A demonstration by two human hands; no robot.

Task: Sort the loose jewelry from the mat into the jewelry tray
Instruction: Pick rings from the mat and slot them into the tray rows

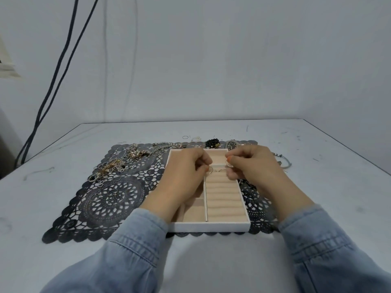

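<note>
A white jewelry tray (211,226) with beige lining sits on a black lace mat (105,199). Both hands hover over the tray's far end, above the ring rolls (223,195). My left hand (184,176) pinches a thin ring (212,169) between thumb and fingers. My right hand (251,166) pinches another small ring (228,164). A further thin ring (222,170) lies between the two hands at the top roll. A tangle of chains and hoops (114,166) lies on the mat's far left.
A black bead bracelet (212,143) and a dark watch (232,144) lie behind the tray. A silver bangle (284,162) rests to the right of my right hand. Loose rings (105,194) dot the mat's left. Black cables (53,85) hang down the wall at left.
</note>
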